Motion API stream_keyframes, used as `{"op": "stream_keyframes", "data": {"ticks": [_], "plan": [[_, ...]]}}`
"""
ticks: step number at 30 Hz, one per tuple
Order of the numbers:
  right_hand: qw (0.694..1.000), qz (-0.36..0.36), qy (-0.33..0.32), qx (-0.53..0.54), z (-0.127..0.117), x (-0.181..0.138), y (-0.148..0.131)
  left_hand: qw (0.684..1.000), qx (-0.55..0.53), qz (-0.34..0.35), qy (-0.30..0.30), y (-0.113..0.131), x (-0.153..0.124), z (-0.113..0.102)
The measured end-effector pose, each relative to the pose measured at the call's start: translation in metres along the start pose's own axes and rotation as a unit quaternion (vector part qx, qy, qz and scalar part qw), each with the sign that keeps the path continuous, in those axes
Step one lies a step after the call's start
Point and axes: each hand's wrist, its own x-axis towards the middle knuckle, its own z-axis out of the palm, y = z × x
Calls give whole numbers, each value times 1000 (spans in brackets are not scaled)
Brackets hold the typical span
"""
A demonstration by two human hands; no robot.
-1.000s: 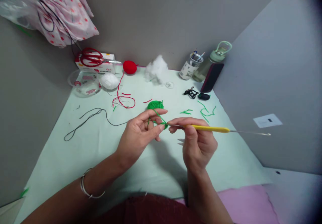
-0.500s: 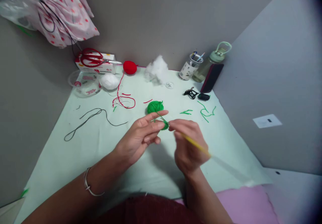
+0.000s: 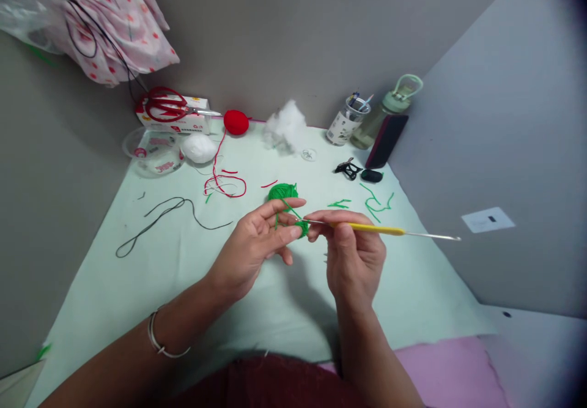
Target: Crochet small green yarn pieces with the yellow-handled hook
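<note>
My left hand (image 3: 257,243) pinches a small green crochet piece (image 3: 301,229) between thumb and fingers, with a green strand running over the index finger back to the green yarn ball (image 3: 282,192) on the mat. My right hand (image 3: 351,255) grips a yellow-handled crochet hook (image 3: 376,229). The hook's tip is in the green piece, and its metal tail points right.
On the pale green mat (image 3: 137,285) lie a black cord (image 3: 156,221), red yarn strands (image 3: 224,183), green yarn scraps (image 3: 373,203), a red yarn ball (image 3: 236,122), a white ball (image 3: 199,148), stuffing (image 3: 287,125), red scissors (image 3: 167,105) on a box, a jar (image 3: 343,123), a bottle (image 3: 389,111) and a phone (image 3: 385,142). Grey walls close in at the back and right.
My right hand swung the hook's tail down toward me half a second ago, then back up to lie level and pointing right. The left hand kept its pinch on the green piece.
</note>
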Motion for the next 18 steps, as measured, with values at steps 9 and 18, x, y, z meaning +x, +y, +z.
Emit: {"op": "stream_keyframes", "data": {"ticks": [9,18], "plan": [[995,-84,-7,-55,-2,-1,-1,997,52,43,28,1,-3,0],[926,-220,-27,-305,-1,-16,10,998,-49,-34,-4,-7,-4,5]]}}
